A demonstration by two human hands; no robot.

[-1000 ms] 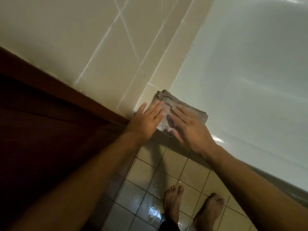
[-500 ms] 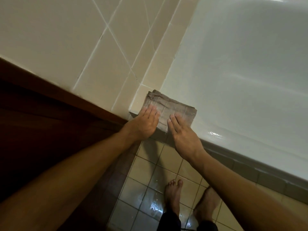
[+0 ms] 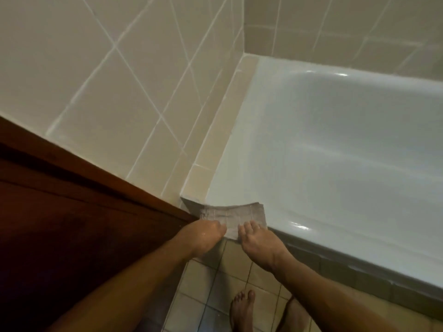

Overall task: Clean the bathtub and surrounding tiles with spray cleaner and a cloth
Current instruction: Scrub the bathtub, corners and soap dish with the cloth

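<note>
White bathtub [image 3: 335, 144], near-left corner rim: folded grey cloth [image 3: 230, 213] drapes over the edge. Left hand [image 3: 203, 238] and right hand [image 3: 257, 240] curl their fingers onto its near hem. Risk: the glossy wet rim may let the cloth slip floorward.

my one head-worn wide-angle view looks steeply down and forward from standing height, close over the near corner of the bathtub [image 3: 335, 152], taking in the tiled wall [image 3: 107, 80] left and floor tiles [image 3: 215, 283] below.
</note>
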